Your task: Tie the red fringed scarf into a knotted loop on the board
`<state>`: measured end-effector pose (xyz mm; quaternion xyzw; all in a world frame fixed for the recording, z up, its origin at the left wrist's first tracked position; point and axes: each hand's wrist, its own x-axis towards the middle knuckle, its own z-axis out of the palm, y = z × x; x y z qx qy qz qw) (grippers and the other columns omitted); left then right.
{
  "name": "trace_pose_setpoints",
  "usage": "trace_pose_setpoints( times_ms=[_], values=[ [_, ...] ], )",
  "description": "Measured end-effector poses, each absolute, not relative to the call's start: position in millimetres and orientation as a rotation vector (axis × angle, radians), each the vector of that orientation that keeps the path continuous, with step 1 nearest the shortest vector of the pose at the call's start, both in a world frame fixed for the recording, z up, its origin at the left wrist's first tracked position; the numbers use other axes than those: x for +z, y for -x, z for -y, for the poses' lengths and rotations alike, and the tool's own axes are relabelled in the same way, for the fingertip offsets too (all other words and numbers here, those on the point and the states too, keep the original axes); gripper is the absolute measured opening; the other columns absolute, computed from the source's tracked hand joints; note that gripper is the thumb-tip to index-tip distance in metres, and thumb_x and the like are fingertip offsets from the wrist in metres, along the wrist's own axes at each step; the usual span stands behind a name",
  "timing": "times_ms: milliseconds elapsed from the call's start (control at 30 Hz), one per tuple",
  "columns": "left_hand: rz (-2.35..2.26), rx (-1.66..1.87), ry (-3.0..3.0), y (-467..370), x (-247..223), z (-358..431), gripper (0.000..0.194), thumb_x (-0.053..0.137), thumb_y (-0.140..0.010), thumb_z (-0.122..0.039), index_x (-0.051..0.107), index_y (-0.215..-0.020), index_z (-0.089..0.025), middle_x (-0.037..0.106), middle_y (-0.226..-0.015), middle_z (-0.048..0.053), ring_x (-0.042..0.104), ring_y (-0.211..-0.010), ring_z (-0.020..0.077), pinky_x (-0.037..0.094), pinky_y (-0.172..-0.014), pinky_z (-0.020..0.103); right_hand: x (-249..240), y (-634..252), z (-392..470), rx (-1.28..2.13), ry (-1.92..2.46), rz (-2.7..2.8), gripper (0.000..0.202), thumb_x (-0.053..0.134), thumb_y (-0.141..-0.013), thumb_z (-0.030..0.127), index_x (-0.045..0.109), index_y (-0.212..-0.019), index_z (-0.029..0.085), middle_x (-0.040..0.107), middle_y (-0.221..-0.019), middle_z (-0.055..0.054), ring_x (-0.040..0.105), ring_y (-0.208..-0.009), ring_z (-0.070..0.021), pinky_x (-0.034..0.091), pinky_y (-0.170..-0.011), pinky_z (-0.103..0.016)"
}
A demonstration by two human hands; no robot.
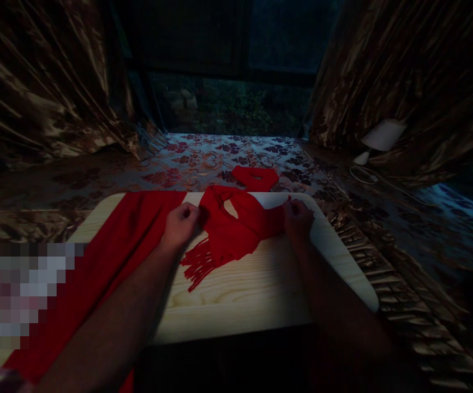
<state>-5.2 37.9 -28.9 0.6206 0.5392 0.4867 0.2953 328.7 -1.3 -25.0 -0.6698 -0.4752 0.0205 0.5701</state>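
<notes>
A red fringed scarf lies looped on a pale wooden table. One fringed end spreads on the wood toward me; the other reaches to the right. My right hand is closed around that right end, with a few strands of fringe showing beside the fingers. At the loop's left edge, my left hand is closed in a pinch on the cloth, though the fingertips are partly hidden. A long red cloth stretches along the table's left side, passing under my left forearm.
Beyond the table's far edge, a folded red piece of cloth lies on a floral-patterned cover. A small white lamp with a loose cord stands at the right. Heavy curtains frame a dark window. The light is dim.
</notes>
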Motion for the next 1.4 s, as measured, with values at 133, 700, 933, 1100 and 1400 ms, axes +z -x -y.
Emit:
trace_pose_setpoints(
  times_ms=[133, 700, 933, 1100, 1400],
  values=[
    [-1.372, 1.078, -1.876, -4, -25, -27, 0.023, 0.057, -0.082, -0.039, 0.064, -0.073, -0.019, 0.061, -0.064, -0.001, 0.053, -0.061, 0.0141, 0.040, -0.059, 0.024, -21, -311, 13, 0.055, 1.531, 1.333, 0.023, 0.056, -0.086, 0.038, 0.067, -0.079, 0.020, 0.068, -0.072, -0.004, 0.060, -0.068, -0.0189, 0.046, -0.070, -0.030],
    [-1.382, 0.928, -2.004, -3, -28, -26, 0.025, 0.055, -0.084, -0.040, 0.068, -0.075, -0.020, 0.068, -0.067, 0.000, 0.059, -0.063, 0.0161, 0.042, -0.063, 0.025, -16, -281, 30, 0.239, 1.377, 1.920, 0.025, 0.060, -0.088, 0.032, 0.059, -0.065, 0.021, 0.057, -0.062, 0.001, 0.051, -0.060, -0.0128, 0.035, -0.060, -0.025],
    [-1.332, 0.894, -2.038, -1, -31, -26, 0.027, 0.056, -0.085, -0.043, 0.069, -0.079, -0.020, 0.070, -0.071, 0.000, 0.061, -0.066, 0.0164, 0.043, -0.065, 0.025, -8, -274, 40, 0.346, 1.299, 2.027, 0.026, 0.067, -0.083, 0.037, 0.057, -0.065, 0.021, 0.051, -0.062, 0.003, 0.047, -0.061, -0.0118, 0.033, -0.060, -0.025],
    [-1.322, 0.890, -2.051, -3, -29, -25, 0.022, 0.057, -0.084, -0.039, 0.070, -0.082, -0.020, 0.072, -0.076, 0.002, 0.063, -0.068, 0.0169, 0.046, -0.069, 0.027, -5, -271, 41, 0.337, 1.186, 2.133, 0.021, 0.072, -0.076, 0.035, 0.058, -0.067, 0.021, 0.055, -0.066, 0.002, 0.050, -0.068, -0.0152, 0.037, -0.070, -0.029],
    [-1.219, 0.996, -1.836, -4, -31, -24, 0.019, 0.059, -0.076, -0.027, 0.070, -0.089, -0.017, 0.063, -0.067, -0.001, 0.054, -0.056, 0.0126, 0.042, -0.056, 0.024, -13, -272, 36, 0.466, 1.092, 2.228, 0.029, 0.079, -0.065, 0.041, 0.068, -0.082, 0.021, 0.070, -0.101, -0.007, 0.061, -0.096, -0.0243, 0.044, -0.089, -0.038]
  ],
)
